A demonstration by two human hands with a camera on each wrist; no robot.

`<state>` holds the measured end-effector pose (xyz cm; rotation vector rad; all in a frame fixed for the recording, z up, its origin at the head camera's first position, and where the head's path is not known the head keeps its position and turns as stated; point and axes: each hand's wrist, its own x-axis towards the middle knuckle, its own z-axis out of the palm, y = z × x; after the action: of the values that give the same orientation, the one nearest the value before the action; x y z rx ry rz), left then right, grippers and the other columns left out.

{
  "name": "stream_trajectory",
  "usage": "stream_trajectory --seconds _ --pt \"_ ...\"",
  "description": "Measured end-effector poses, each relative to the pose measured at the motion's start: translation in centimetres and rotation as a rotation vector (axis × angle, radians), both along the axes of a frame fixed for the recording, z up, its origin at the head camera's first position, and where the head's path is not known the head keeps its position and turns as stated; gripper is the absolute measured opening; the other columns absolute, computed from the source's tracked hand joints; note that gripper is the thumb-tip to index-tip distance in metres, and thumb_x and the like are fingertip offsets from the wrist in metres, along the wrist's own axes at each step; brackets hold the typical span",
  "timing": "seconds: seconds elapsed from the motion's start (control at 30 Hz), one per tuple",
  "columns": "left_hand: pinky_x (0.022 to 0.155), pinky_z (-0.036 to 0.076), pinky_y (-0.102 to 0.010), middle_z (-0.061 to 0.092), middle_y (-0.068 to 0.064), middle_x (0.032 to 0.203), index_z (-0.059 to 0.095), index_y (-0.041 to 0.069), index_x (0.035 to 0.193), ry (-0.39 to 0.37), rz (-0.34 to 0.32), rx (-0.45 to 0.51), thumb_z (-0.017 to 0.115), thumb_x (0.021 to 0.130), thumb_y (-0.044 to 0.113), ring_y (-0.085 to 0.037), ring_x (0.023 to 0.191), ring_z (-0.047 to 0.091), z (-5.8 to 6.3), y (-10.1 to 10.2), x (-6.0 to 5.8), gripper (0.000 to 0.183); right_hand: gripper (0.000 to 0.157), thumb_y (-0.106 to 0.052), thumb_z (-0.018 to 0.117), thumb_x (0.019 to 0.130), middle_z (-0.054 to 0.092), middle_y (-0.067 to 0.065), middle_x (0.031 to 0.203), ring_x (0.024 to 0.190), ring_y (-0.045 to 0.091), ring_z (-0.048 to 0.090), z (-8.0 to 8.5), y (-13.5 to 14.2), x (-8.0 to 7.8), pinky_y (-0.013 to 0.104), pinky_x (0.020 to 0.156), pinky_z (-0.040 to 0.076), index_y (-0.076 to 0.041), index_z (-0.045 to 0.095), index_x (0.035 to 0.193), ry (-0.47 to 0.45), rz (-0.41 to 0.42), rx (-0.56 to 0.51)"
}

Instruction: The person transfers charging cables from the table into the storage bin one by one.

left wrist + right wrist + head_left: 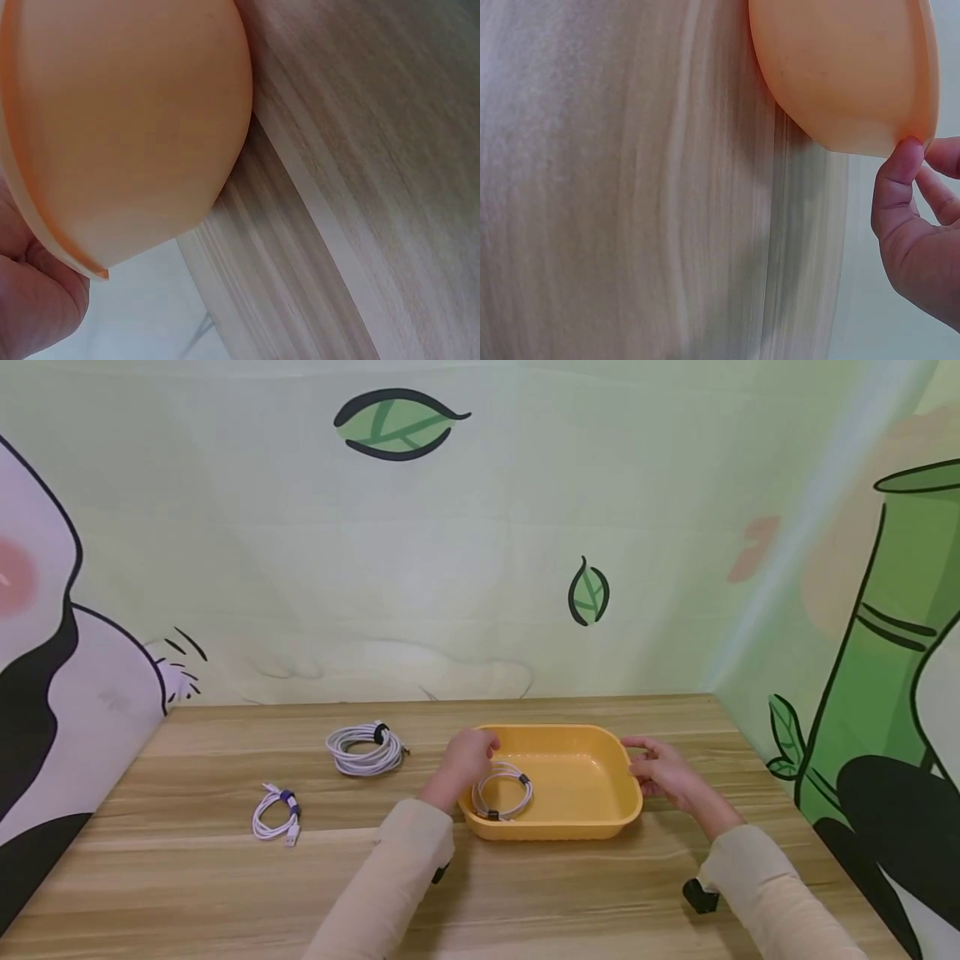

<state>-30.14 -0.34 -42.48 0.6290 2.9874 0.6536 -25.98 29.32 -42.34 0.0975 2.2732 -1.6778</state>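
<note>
A yellow plastic tray [581,789] with rounded corners sits on the wooden table. Inside its left part lies a coiled white cable [530,793] fastened with black ties. My left hand [463,758] grips the rim at the tray's left end, its fingers partly hidden over the edge. At the opposite end, my right hand [666,770] pinches the rim between thumb and fingers. From the left wrist, the tray's outer wall [142,127] shows with the left hand [37,300] at its rim. The right wrist view has the thumb [900,176] against the wall below the rim.
Left of the tray, a thick coil of white cable [367,767] with a black strap lies on the table [360,885]. Farther left is a small white USB cable [260,821] tied in blue. A wall with printed cartoon leaves [397,427] stands behind the table's far edge.
</note>
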Motion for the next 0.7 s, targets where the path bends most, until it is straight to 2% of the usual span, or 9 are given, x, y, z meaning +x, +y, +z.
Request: stream_trajectory --seconds 0.23,0.5,0.7 --pt "0.068 0.046 -0.029 0.061 -0.005 0.078 0.064 0.004 0.094 0.013 -0.002 -0.007 0.056 0.07 -0.008 -0.019 0.073 0.055 0.18 -0.05 0.2 0.028 0.057 0.0 0.045 0.084 0.048 0.008 0.093 0.057 0.008 0.05 -0.02 -0.05 -0.05 0.022 0.053 0.048 0.001 0.023 0.136 -0.003 -0.012 0.003" --pt "0.074 0.047 -0.031 0.064 -0.007 0.082 0.063 0.003 0.097 0.029 -0.012 -0.072 0.059 0.072 -0.003 -0.021 0.078 0.057 0.29 0.08 0.43 0.026 0.056 0.0 0.044 0.085 0.047 0.006 0.089 0.058 0.008 0.05 -0.18 0.01 -0.08 0.021 0.053 0.048 0.001 0.022 0.136 -0.007 -0.011 -0.003" --pt "0.07 0.046 -0.029 0.061 -0.006 0.079 0.063 0.003 0.096 0.006 -0.028 -0.008 0.058 0.07 -0.005 -0.019 0.074 0.055 0.0 -0.13 0.05 0.028 0.055 0.0 0.043 0.085 0.047 0.004 0.084 0.058 0.007 0.049 -0.05 0.02 0.04 0.021 0.053 0.047 0.002 0.022 0.136 -0.004 -0.008 -0.009"
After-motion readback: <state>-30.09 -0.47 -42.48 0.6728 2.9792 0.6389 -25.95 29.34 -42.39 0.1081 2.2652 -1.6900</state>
